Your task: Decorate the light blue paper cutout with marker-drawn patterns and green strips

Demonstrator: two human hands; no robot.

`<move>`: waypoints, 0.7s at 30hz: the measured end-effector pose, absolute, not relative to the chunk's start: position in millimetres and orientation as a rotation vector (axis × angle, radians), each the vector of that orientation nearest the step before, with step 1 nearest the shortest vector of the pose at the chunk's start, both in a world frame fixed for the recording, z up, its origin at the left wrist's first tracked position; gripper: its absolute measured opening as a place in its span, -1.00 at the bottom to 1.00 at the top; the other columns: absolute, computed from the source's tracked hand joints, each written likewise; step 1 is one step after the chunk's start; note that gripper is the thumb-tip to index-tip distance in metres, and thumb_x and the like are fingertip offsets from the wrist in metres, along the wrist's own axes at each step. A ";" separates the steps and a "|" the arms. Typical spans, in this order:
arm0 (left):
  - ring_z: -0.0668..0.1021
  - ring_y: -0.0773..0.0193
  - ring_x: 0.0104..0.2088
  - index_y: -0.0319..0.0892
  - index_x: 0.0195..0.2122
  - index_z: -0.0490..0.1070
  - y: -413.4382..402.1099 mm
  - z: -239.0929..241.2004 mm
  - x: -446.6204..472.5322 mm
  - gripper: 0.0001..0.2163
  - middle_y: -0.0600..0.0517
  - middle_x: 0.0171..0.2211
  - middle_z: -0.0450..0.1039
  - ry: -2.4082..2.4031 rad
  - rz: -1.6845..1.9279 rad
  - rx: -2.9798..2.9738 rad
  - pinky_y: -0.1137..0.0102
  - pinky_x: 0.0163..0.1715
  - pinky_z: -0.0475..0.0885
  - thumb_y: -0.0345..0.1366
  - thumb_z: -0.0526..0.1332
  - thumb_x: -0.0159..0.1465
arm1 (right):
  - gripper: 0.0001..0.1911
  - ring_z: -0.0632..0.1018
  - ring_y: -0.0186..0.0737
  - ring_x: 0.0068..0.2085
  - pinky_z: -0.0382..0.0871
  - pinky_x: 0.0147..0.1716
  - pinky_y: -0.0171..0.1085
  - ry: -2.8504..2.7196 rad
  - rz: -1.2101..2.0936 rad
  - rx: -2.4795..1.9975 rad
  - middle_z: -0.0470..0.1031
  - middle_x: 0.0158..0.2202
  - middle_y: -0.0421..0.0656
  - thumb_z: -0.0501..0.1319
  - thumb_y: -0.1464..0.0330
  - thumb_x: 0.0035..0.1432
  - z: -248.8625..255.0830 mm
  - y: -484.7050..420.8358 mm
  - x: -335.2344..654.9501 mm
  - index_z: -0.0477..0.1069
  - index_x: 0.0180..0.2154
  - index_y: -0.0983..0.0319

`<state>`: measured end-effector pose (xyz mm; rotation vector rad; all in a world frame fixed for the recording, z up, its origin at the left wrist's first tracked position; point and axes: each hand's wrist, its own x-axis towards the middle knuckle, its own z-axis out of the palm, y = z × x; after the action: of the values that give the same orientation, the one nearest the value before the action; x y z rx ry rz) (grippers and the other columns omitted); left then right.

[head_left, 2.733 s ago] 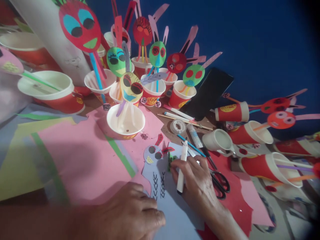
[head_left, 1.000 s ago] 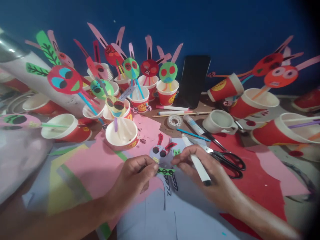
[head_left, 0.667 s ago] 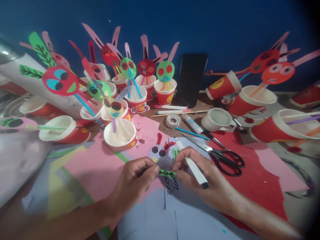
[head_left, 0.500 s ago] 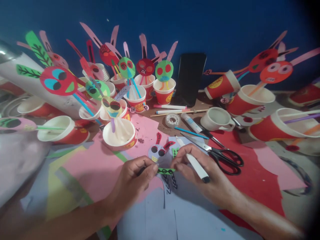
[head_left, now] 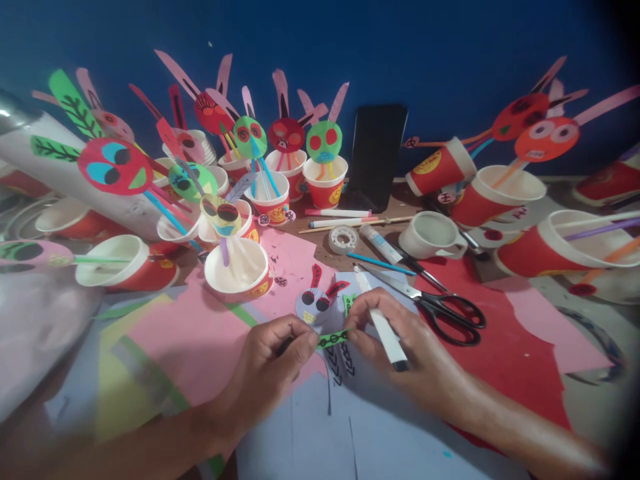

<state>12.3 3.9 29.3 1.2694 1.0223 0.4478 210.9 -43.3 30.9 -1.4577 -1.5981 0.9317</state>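
My left hand pinches the left end of a small green paper strip with black marks. My right hand pinches the strip's right end and also carries a white marker between its fingers. The strip lies across a lilac paper figure with black eyes and red ears, which rests on lilac paper marked with black chevrons.
Black-handled scissors lie just right of my right hand. Several red paper cups with paper faces on straws stand behind, a white-lined cup closest. A tape roll, glue tube, pens and a dark phone sit beyond. Pink paper spreads left.
My left hand came up from the paper's near edge to pinch the green strip. The strip, held between both hands, has tilted slightly and the view has shifted a little.
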 end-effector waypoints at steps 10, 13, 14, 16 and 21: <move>0.11 0.46 -0.69 -0.17 -0.48 0.29 -2.6 25.3 9.9 -0.72 0.23 -0.72 0.04 1.042 0.388 1.317 0.55 -0.70 0.02 -0.10 0.15 0.29 | -0.86 0.50 -0.30 -0.40 0.40 -0.44 -0.33 -1.594 0.807 -1.496 0.45 -0.41 -0.23 0.10 0.48 0.13 35.6 -43.9 210.3 0.25 -0.26 0.15; 0.14 0.46 -0.68 -0.17 -0.49 0.28 -3.7 25.3 10.8 -0.71 0.23 -0.71 0.06 1.041 0.371 1.314 0.54 -0.68 0.05 -0.11 0.14 0.29 | -0.87 0.49 -0.32 -0.44 0.39 -0.49 -0.36 -1.559 0.837 -1.479 0.44 -0.43 -0.23 0.08 0.48 0.14 35.5 -43.2 210.2 0.25 -0.25 0.15; 0.14 0.46 -0.68 -0.17 -0.49 0.29 -3.6 24.9 11.2 -0.72 0.23 -0.72 0.06 1.041 0.364 1.313 0.54 -0.68 0.05 -0.11 0.14 0.29 | -0.87 0.50 -0.32 -0.44 0.38 -0.50 -0.36 -1.557 0.840 -1.479 0.44 -0.42 -0.23 0.08 0.48 0.15 35.3 -42.7 210.1 0.25 -0.25 0.15; 0.13 0.46 -0.69 -0.17 -0.50 0.30 -3.3 23.7 12.0 -0.73 0.23 -0.72 0.04 1.042 0.350 1.309 0.54 -0.69 0.03 -0.13 0.14 0.28 | -0.87 0.51 -0.30 -0.43 0.39 -0.50 -0.36 -1.557 0.842 -1.484 0.45 -0.42 -0.22 0.08 0.47 0.15 34.5 -41.9 210.1 0.25 -0.25 0.15; 0.11 0.46 -0.69 -0.17 -0.49 0.34 -2.6 20.8 12.6 -0.77 0.24 -0.72 0.02 1.042 0.317 1.291 0.55 -0.71 0.01 -0.19 0.15 0.26 | -0.87 0.51 -0.29 -0.44 0.39 -0.50 -0.35 -1.548 0.850 -1.488 0.47 -0.42 -0.22 0.09 0.47 0.14 32.6 -41.1 210.7 0.25 -0.25 0.15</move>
<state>12.6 -2.6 20.8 1.2914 1.0416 0.3172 210.7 -41.1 32.6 -1.4877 -1.5477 0.8497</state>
